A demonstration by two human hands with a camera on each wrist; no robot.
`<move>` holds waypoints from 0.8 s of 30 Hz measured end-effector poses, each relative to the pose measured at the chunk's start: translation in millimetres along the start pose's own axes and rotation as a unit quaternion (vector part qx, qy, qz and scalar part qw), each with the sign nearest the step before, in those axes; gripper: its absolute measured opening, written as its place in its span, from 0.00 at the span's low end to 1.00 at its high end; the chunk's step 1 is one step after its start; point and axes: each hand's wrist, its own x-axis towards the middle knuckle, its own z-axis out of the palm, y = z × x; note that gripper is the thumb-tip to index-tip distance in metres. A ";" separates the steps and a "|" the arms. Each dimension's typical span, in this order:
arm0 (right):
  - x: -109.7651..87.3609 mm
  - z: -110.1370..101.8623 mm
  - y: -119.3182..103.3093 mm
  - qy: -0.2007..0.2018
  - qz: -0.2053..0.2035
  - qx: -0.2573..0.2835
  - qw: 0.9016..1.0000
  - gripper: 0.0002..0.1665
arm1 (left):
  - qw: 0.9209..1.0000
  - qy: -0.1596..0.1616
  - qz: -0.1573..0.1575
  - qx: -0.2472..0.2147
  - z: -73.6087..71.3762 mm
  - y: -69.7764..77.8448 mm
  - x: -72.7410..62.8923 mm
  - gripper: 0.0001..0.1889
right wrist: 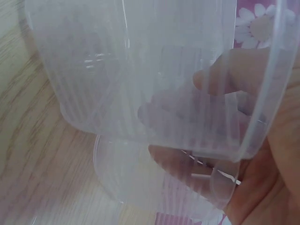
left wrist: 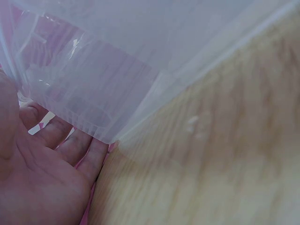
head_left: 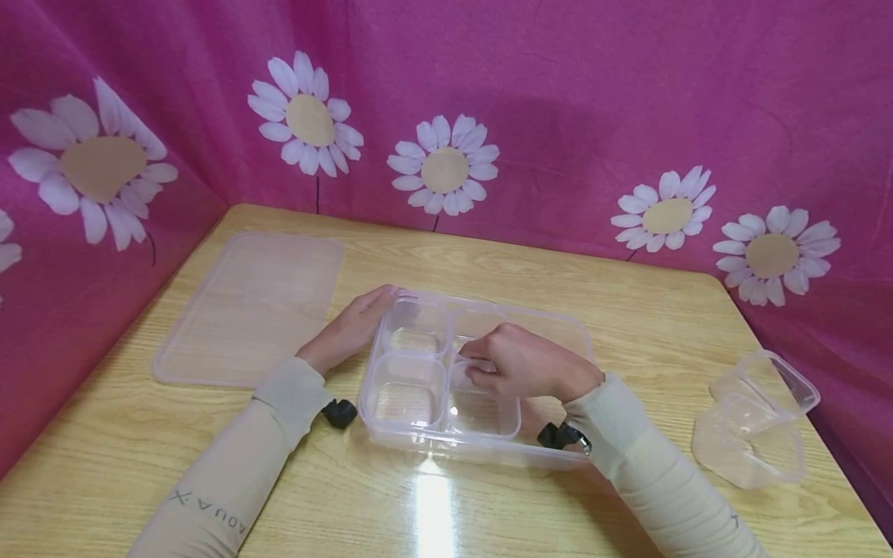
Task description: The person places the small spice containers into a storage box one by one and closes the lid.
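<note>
1. Right hand (head_left: 526, 364): grip pinches the near-right cup (head_left: 481, 415) at its far rim, thumb and fingertips on either side of clear plastic. Cannot tell whether the fingers also take the adjoining wall of the far-right cup (head_left: 477, 322).
2. Left hand (head_left: 356, 325): at the box's far-left corner. Left-wrist view shows fingers extended, touching the outer wall; grip not clenched.
3. Box (head_left: 481, 448): clear, flat on the worktop (head_left: 335, 504), between the hands. Four cups form a two-by-two block in its left part; the far-left cup (head_left: 413, 322) and near-left cup (head_left: 407, 395) complete it.
4. Right of box, well apart: two loose cups (head_left: 746, 457), near the worktop's edge, one tilted and overlapping the other in the head view.
5. Left of box: lid (head_left: 251, 310), flat, translucent; left sleeve (head_left: 209, 473) crosses its near-right corner in the head view.
6. Behind: pink cloth (head_left: 558, 77), white-petalled flowers.
</note>
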 end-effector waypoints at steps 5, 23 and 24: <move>0.3 0.1 0.6 -0.001 -0.004 -0.003 1.000 0.12 | 1.000 0.000 -0.002 -0.006 0.1 0.0 -0.1 0.30; -0.2 -0.8 -0.2 -0.003 0.000 0.001 1.000 0.11 | 1.000 0.002 0.000 0.001 -0.1 -0.3 0.5 0.30; -0.4 -0.7 -0.3 -0.003 0.002 0.003 1.000 0.12 | 1.000 0.001 -0.001 0.000 0.0 -0.4 0.7 0.30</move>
